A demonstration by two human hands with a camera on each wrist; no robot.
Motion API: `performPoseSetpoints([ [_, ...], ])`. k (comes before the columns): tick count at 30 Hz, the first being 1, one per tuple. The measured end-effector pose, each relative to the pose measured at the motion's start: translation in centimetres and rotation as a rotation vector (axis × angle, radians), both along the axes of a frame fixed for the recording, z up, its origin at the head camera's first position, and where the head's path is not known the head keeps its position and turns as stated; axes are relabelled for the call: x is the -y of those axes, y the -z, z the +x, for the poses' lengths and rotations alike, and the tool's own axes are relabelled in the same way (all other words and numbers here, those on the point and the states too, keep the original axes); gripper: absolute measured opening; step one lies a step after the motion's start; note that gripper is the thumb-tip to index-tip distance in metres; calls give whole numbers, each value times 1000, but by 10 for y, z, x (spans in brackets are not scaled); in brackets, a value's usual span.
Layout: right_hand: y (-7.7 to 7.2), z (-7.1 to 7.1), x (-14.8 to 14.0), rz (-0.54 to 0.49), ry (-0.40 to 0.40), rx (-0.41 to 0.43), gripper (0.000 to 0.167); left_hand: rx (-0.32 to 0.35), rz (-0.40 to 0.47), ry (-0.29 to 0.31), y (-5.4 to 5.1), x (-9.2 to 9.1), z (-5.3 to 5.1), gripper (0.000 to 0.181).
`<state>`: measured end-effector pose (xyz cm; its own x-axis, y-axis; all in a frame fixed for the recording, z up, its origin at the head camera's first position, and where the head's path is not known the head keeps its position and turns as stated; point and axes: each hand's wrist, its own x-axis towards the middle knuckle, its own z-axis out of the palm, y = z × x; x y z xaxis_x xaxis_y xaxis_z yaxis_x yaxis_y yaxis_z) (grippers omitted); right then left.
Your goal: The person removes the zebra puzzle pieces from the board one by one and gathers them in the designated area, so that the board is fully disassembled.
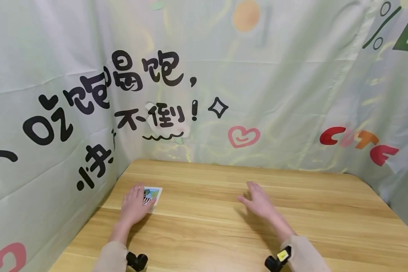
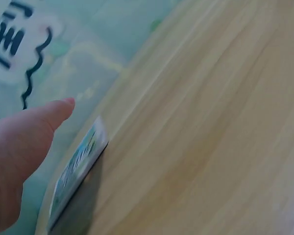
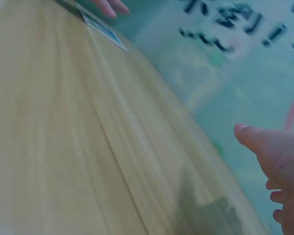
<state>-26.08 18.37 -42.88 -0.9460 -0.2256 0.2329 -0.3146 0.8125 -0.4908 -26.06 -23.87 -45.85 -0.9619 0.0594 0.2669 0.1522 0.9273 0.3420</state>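
Note:
A picture card (image 1: 155, 194) with a pale border and a zebra-like striped pattern lies at the left of the table. My left hand (image 1: 134, 206) is over its left part, fingers extended, and hides some of the picture. In the left wrist view the thumb (image 2: 59, 112) stands apart from the card (image 2: 76, 169); whether the other fingers touch it cannot be seen. My right hand (image 1: 260, 202) hovers above the table's right half with nothing in it, thumb spread from the fingers. Its shadow falls on the wood beneath.
The light wooden table (image 1: 204, 226) has rounded far corners. A pale printed curtain (image 1: 275, 94) hangs behind it and along both sides, close to the table's edges. Small black devices (image 1: 137, 261) are strapped at both wrists.

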Motion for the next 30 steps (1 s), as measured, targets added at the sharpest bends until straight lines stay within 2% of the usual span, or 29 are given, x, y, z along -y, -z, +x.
performPoseSetpoints([
  [5, 2, -1, 59, -134, -84, 65, 73, 24, 113, -45, 3, 22, 8, 78],
  [10, 5, 5, 111, -163, -200, 96, 73, 107, 223, -87, 3, 36, 17, 75],
  [14, 5, 9, 148, -142, -256, 119, 72, 171, 278, -126, 2, 43, 21, 73],
  [21, 10, 19, 204, -78, -320, 175, 72, 198, 259, -150, 3, 46, 22, 71],
  [27, 13, 27, 234, 99, -375, 106, 71, 177, 223, -134, 3, 41, 19, 67],
  [30, 15, 29, 243, 139, -390, 77, 72, 170, 224, -125, 5, 40, 19, 65],
])
